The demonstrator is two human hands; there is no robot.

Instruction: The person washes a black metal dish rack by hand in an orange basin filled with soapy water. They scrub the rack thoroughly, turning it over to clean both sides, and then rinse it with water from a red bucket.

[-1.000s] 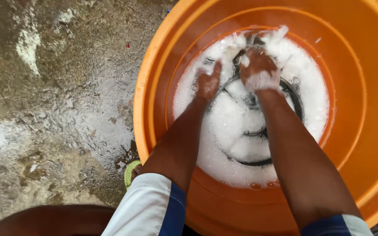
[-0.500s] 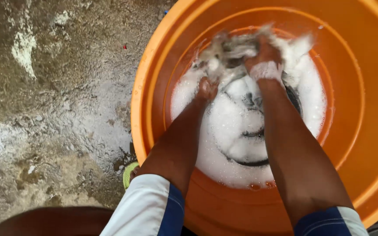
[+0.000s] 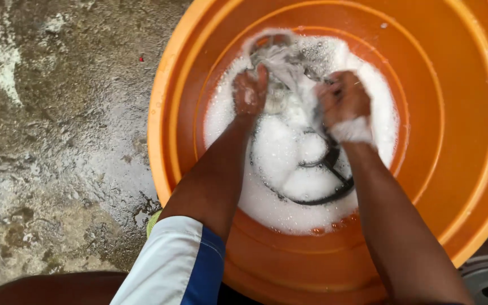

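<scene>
While sudsy, both hands (image 3: 249, 90) (image 3: 343, 99) wring cloth (image 3: 280, 62) (orange tub (image 3: 425, 85)).

Soft, even daylight, with motion blur at the centre

The wet grey concrete floor (image 3: 57, 141) shines with pale glare; the big round orange plastic tub (image 3: 453, 141) glows evenly without hard shadows. The soapy whitish cloth (image 3: 280, 62) and both hands smear with movement, while the floor stays sharp.
</scene>
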